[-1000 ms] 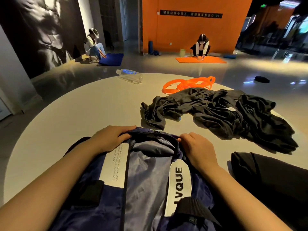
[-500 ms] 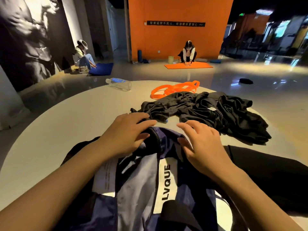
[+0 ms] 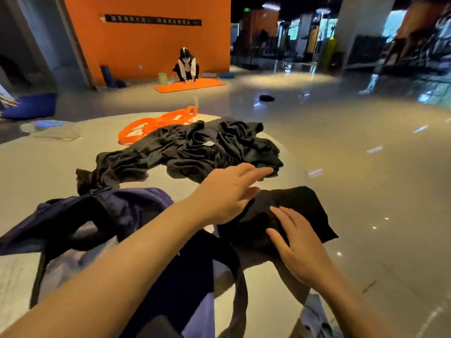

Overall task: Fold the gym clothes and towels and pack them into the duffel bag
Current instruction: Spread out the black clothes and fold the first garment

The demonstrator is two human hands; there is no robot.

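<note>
**Two open hands, one folded black item, one heap unfolded**

Two bare hands, neither gripping anything.

- Water bottle [image 3: 52, 129]: clear plastic, lying on its side, far to the left of both hands.
- Duffel bag [image 3: 102, 215]: navy, slumped and unzipped, under and left of the left forearm. Soft-walled; judged likely to collapse unless its mouth is held apart.
- Resistance bands [image 3: 156, 125]: orange loops, beyond the heap, well ahead of the hands.
- Crumpled black clothes [image 3: 185, 150]: loose heap just ahead of the left fingertips. Judged light, limp and thin; best lifted by a hem or shoulder seam and shaken flat.
- Left hand [image 3: 227, 193]: fingers straight, reaching forward over the table [image 3: 36, 164], fingertips at the heap's near edge; contact cannot be told.
- Folded black cloth [image 3: 300, 211]: flat, beneath both hands. Judged soft; take by both sides so the fold survives.
- Right hand [image 3: 296, 242]: flat, fingers spread, resting on this cloth.
</note>
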